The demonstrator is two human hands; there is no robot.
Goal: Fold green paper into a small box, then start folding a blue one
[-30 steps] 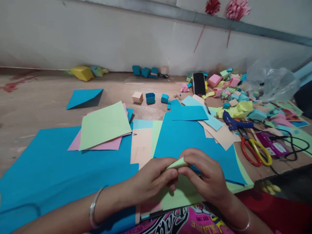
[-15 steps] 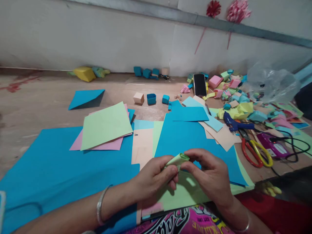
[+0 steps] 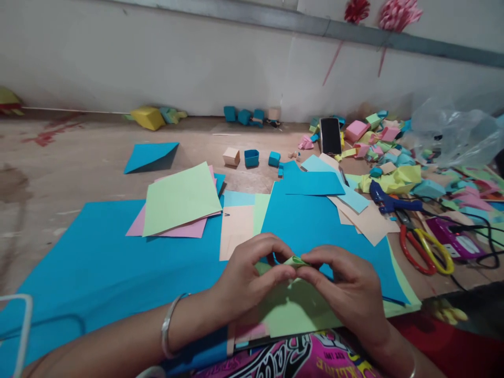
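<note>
Green paper roll (image 3: 295,261), looks part-shaped, pinched by left hand (image 3: 252,273) and right hand (image 3: 350,283); eleven o'clock from them, blue paper box (image 3: 251,158) formed; ten o'clock, pale-green sheet (image 3: 183,199) unfolded.

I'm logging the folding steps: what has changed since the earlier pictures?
The left hand has shifted from gripping around the light green rolled paper to pinching it with its fingertips, close to the right hand. The view has swung slightly left. The phone and glue gun lie as before.
</note>
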